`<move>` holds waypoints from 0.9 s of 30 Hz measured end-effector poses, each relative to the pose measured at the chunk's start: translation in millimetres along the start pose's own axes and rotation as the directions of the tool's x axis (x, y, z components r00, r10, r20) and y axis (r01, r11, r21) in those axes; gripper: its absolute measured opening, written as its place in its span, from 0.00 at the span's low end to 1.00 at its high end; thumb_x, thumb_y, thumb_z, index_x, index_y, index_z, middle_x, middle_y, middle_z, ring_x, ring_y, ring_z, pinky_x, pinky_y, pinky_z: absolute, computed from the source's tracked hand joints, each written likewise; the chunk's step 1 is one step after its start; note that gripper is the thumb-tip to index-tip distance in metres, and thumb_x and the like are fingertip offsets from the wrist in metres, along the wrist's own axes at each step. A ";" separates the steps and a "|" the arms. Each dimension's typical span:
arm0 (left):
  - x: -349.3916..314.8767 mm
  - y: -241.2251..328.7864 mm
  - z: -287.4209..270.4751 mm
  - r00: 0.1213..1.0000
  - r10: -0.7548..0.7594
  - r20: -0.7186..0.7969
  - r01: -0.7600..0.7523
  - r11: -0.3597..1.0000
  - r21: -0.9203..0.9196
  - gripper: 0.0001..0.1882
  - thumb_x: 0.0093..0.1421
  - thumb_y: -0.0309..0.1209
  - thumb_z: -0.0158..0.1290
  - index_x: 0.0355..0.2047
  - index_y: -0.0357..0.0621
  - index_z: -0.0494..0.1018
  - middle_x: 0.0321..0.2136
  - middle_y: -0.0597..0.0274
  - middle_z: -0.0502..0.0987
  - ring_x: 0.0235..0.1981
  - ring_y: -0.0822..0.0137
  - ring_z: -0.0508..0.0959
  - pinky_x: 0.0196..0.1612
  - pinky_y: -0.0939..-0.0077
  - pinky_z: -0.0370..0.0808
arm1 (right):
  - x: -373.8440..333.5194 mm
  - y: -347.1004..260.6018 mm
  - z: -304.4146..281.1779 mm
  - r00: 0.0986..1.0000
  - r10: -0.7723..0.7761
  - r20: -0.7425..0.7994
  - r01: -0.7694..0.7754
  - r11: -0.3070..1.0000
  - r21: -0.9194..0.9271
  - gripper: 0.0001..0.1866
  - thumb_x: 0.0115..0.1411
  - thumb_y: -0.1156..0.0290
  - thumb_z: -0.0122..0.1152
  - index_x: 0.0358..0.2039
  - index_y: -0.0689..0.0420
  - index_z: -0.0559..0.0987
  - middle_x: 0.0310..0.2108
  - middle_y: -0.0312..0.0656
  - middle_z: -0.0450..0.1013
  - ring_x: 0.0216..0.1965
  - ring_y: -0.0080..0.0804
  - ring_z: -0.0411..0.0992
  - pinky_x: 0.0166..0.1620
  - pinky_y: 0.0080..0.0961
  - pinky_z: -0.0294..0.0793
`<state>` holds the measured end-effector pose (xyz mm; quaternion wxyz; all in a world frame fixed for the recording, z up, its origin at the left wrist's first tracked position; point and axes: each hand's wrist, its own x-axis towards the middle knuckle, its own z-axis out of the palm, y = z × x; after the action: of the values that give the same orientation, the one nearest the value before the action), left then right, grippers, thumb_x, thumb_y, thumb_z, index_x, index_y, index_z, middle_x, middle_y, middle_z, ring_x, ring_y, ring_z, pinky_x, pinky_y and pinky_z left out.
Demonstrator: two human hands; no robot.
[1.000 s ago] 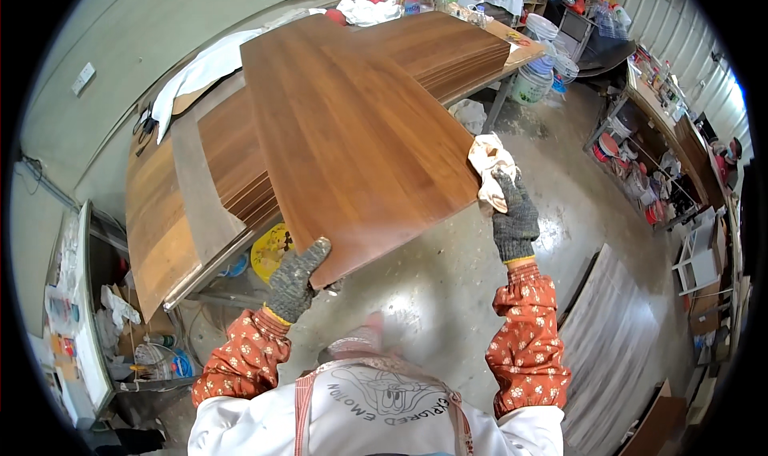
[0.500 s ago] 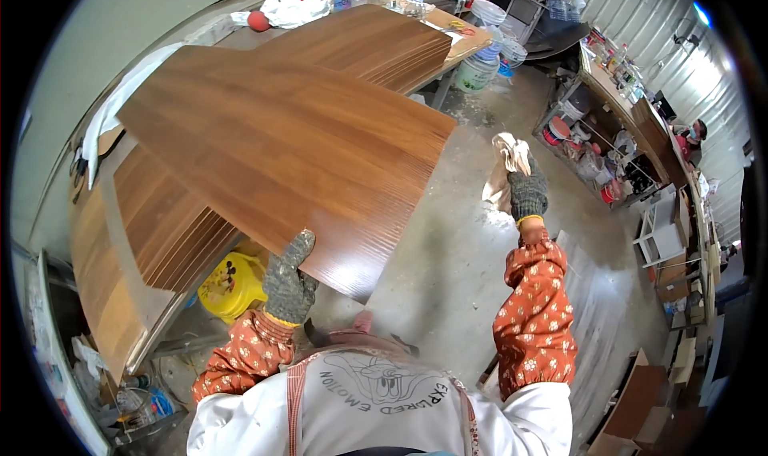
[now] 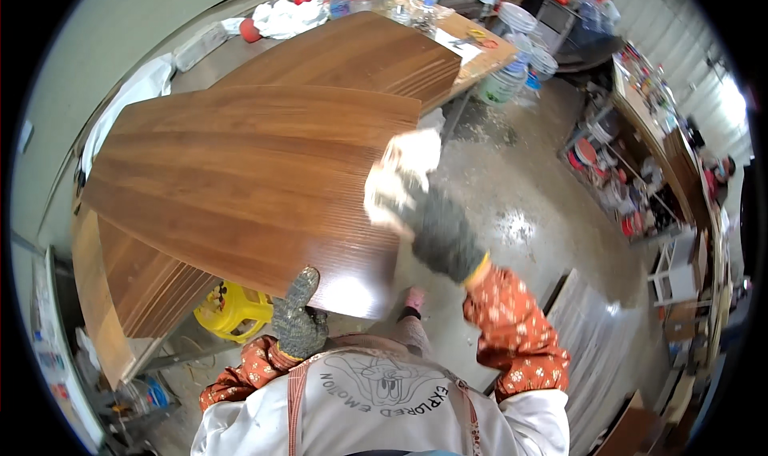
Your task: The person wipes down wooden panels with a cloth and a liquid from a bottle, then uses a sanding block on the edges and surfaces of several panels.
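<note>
A wide brown wood-grain panel (image 3: 240,176) lies across stacks of similar panels in front of me. My left hand (image 3: 300,316), in a dark grey knitted glove, grips the panel's near edge with the thumb on top; its other fingers are hidden beneath. Over the panel's right end is my right hand (image 3: 444,232), gloved alike and blurred by motion. It is closed on a crumpled cream cloth (image 3: 400,172). Whether the cloth touches the panel I cannot tell.
Panel stacks (image 3: 360,52) (image 3: 152,284) rest on the worktable. A yellow plastic stool (image 3: 232,312) stands below its near edge. At the far end are scissors (image 3: 482,38), bottles and clear buckets (image 3: 504,84). Shelving with tubs (image 3: 596,156) lines the right side.
My right hand has swung left with the cloth, from above the floor to the panel's right end. The panel has turned slightly, its right end drawn closer. My left hand keeps its hold.
</note>
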<state>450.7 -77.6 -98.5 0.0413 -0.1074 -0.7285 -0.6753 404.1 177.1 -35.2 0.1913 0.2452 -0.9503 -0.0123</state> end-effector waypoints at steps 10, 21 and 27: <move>45.7 30.4 52.0 0.831 -0.485 -0.273 0.139 0.656 -0.742 0.24 0.53 0.23 0.56 0.51 0.38 0.66 0.43 0.56 0.73 0.43 0.58 0.76 0.47 0.66 0.76 | 76.2 107.0 39.0 0.995 -0.057 0.077 0.043 0.984 0.173 0.26 0.56 0.71 0.50 0.57 0.40 0.68 0.61 0.45 0.58 0.48 0.46 0.70 0.40 0.36 0.75; 59.7 38.0 85.2 0.763 -0.561 -0.320 0.175 0.657 -0.733 0.24 0.53 0.27 0.58 0.50 0.37 0.67 0.44 0.55 0.74 0.39 0.62 0.78 0.42 0.69 0.78 | 119.5 177.3 72.2 0.989 -0.067 -0.135 0.089 0.983 0.163 0.36 0.44 0.72 0.59 0.58 0.46 0.68 0.58 0.53 0.61 0.41 0.51 0.71 0.41 0.41 0.71; 80.7 -4.6 130.9 0.876 -0.384 -0.292 0.327 0.917 -0.227 0.12 0.58 0.38 0.56 0.32 0.40 0.75 0.22 0.61 0.76 0.18 0.71 0.75 0.21 0.78 0.73 | 19.1 136.9 1.8 0.934 -0.352 0.058 0.336 0.924 0.184 0.27 0.51 0.68 0.55 0.55 0.43 0.72 0.56 0.49 0.64 0.41 0.45 0.71 0.37 0.38 0.74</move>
<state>382.3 60.2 -97.5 0.0284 0.1402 -0.6579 -0.7394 324.9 288.4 -14.0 0.1216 0.4229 -0.8976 0.0248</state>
